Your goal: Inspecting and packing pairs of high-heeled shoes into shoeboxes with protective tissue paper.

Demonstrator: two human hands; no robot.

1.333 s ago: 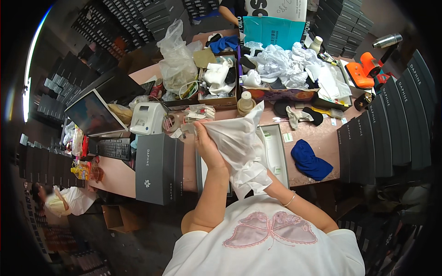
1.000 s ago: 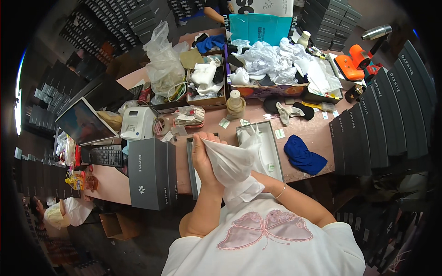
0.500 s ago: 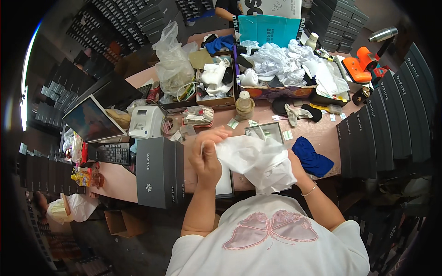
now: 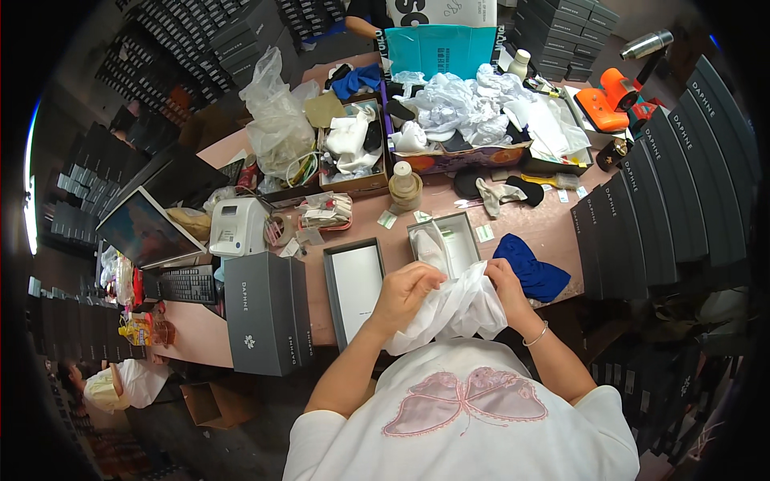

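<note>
Both of my hands grip a crumpled white cloth bag (image 4: 454,311) at the near edge of the pink table (image 4: 553,232). My left hand (image 4: 407,289) pinches its left side and my right hand (image 4: 504,280) holds its right side. Just beyond the cloth lies an open grey box base (image 4: 457,240) with white tissue inside. To its left lies the box lid (image 4: 354,284), turned over with its white inside up. A dark blue cloth (image 4: 532,271) lies right of my right hand.
A closed grey box (image 4: 265,311) sits at the left, next to a white label printer (image 4: 237,227), a keyboard (image 4: 187,283) and a monitor (image 4: 144,228). Cardboard trays of white bags (image 4: 473,112) fill the far side. Dark boxes (image 4: 670,200) stand stacked at right.
The white bag was held up and spread out; now it is lower, bunched between both hands just in front of the open box base.
</note>
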